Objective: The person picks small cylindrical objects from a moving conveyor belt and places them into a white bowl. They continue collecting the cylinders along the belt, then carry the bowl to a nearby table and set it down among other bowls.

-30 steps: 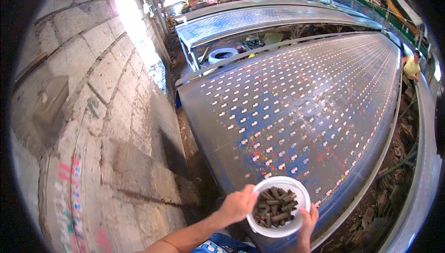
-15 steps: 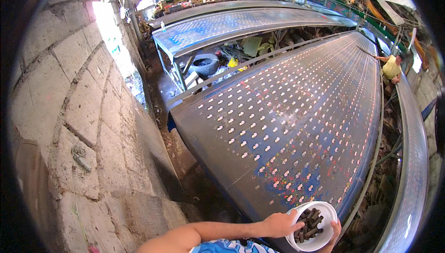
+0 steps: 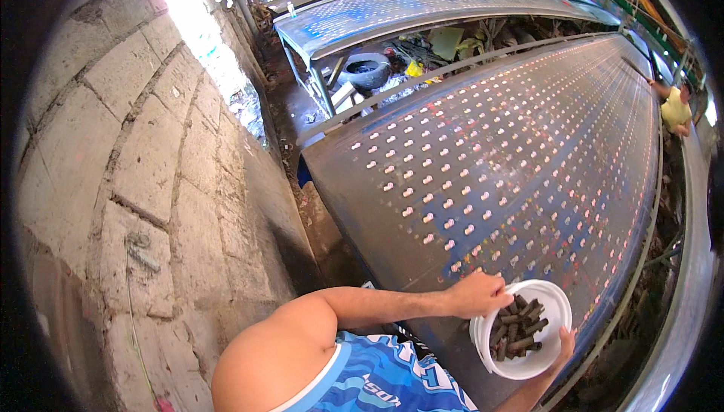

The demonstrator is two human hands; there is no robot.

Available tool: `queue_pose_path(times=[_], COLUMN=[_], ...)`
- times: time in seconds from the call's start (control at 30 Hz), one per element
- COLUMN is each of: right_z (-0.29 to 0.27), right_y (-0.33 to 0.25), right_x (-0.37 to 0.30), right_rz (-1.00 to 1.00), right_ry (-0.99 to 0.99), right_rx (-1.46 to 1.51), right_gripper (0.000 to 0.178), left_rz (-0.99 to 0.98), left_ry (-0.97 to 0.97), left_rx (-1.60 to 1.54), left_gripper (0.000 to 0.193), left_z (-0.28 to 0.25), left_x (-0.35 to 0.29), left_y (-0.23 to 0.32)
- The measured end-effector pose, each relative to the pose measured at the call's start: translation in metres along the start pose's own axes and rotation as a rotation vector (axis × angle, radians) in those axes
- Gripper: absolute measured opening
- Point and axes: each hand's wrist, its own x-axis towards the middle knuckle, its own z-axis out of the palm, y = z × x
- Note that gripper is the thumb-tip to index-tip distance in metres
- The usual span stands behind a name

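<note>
A white plastic bucket [image 3: 556, 305] is tilted toward me over the near end of a long dark table. Several short dark brown sticks [image 3: 519, 329] lie loose in it. My right hand [image 3: 566, 348] grips its right rim, thumb over the edge. At the left rim my left hand [image 3: 478, 295] is closed, fingers curled in; whatever they hold is hidden. Beyond the bucket, many small pale pieces with rounded ends [image 3: 428, 218] lie in spaced rows along the table [image 3: 354, 208].
To my left rises a block wall [image 3: 143, 140]. Past the table stands a second long table [image 3: 339, 35], with a tyre-like round tub [image 3: 365, 72] under its near end. A person in a yellow top [image 3: 675, 109] is at the far right, one arm over the table.
My left hand's fingers have drawn back from inside the bucket and curled at its rim. The view has swung left and down, so more of my arm and shirt shows.
</note>
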Motion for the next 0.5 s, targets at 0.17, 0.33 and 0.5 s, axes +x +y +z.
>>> queue_pose_path(times=[0.17,0.33,0.5], right_z=[0.172,0.365,0.536], right_y=[-0.016,-0.02,-0.004], right_x=[0.027,0.032,0.029], right_rz=[-0.018,-0.022,-0.077], right_ry=[-0.173,-0.277,-0.388], right_rx=[0.026,0.022,0.09], right_gripper=[0.057,0.055,0.045], left_rz=[-0.007,0.031,0.0], left_ry=[0.26,0.539,0.679], left_rx=[-0.037,-0.116,-0.121], left_gripper=[0.042,0.038,0.041], left_z=[-0.127,-0.295,-0.459], left_x=[0.02,0.01,-0.02], left_y=[-0.05,-0.085,-0.111])
